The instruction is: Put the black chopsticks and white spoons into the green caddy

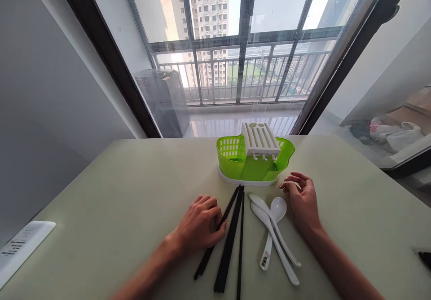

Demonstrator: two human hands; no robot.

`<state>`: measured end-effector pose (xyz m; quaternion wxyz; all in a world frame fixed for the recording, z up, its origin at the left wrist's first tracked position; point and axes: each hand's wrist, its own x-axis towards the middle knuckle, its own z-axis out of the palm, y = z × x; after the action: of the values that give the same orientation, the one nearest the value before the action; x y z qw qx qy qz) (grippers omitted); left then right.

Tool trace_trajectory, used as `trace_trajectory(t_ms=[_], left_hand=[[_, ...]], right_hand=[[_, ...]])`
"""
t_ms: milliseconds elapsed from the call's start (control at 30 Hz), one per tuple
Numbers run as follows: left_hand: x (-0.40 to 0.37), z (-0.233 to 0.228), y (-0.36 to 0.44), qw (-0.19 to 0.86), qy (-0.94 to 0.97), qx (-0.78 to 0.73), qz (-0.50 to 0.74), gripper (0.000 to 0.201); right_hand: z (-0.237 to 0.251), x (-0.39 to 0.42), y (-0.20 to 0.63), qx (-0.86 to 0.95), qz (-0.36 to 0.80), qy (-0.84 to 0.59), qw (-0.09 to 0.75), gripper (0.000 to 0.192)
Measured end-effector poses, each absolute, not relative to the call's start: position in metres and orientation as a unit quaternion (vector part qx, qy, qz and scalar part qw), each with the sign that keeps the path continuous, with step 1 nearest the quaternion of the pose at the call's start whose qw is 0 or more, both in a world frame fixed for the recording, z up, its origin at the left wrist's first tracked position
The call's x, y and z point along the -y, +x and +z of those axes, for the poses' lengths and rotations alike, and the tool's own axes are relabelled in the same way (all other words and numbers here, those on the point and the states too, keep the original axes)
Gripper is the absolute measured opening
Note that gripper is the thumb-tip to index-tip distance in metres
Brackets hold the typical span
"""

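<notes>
The chopsticks (pixel 230 241) lie on the counter (pixel 134 178), on the near side of the rack (pixel 256 170), long axes pointing toward its base; the left grip (pixel 204 221) is nearer, fingers curled over the leftmost of them, though whether it has closed on them cannot be told; the right grip (pixel 301 199), loosely open and holding nothing, is just off the rack's near right end, beside the spoons (pixel 279 208).

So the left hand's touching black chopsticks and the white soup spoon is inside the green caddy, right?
Not quite: the head view shows the white soup spoon lying on the table, outside the green caddy. The left hand is touching black chopsticks.
</notes>
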<state>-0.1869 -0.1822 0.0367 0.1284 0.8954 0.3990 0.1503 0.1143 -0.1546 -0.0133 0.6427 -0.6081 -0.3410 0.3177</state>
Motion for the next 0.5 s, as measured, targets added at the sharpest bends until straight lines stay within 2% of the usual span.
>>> trace_trajectory(t_ms=[500], left_hand=[[0.1822, 0.0395, -0.1879, 0.104, 0.905, -0.390, 0.131, 0.013]], right_hand=[[-0.0150, 0.1548, 0.1160, 0.340, 0.318, -0.610, 0.641, 0.034]])
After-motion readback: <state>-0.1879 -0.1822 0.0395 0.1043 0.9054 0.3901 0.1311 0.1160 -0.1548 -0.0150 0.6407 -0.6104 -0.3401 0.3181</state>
